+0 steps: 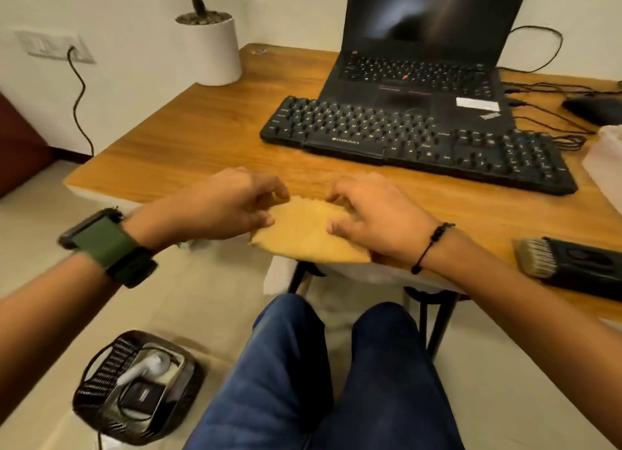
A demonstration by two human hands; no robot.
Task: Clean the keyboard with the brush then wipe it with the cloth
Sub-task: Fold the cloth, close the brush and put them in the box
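Note:
A yellow-orange cloth [303, 236] lies at the near edge of the wooden table [188, 143], hanging slightly over it. My left hand [232, 204] pinches its left side and my right hand [373, 217] pinches its right side, fingers curled on the fabric. The black keyboard [414, 143] lies beyond the cloth, angled, in front of an open black laptop [424, 72]. The brush [568, 264], black-handled with pale bristles, rests on the table to the right of my right wrist.
A white plant pot [215, 50] stands at the table's far left. A black mouse [595, 109] and cables lie at the far right. On the floor left of my knees sits a black basket [138, 389] with earbuds and a charger.

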